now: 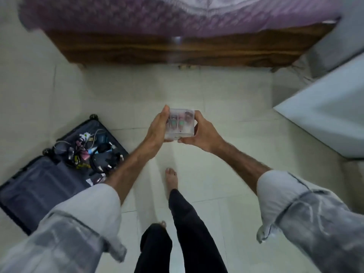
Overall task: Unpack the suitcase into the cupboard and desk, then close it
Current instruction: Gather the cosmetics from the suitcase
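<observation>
Both hands hold a small clear plastic box (180, 124) out in front of the body, above the tiled floor (226, 107). The left hand (157, 128) clasps the box's left side, fingers curled up along that wall with the fingertips reaching its far top corner. The right hand (201, 132) clasps the opposite side, thumb along the near lower edge and fingers wrapped round the right wall. Inside the box there are small reddish and green items, too blurred to name. Below and to the left of the left hand, well apart from it, the dark suitcase (39, 186) lies open on the floor; its far half carries a jumble of cables, small bottles and dark pouches (92, 152), while its near half shows only lining. Beyond both hands stands a wooden bed frame (177, 52) with a purple patterned cover (137, 14). To the right of the right hand, a pale flat panel (325, 119) juts in from the edge. Beneath the hands, a bare foot (171, 180) in dark trousers (189, 223) steps forward, and both forearms emerge from rolled grey sleeves (291, 205).
</observation>
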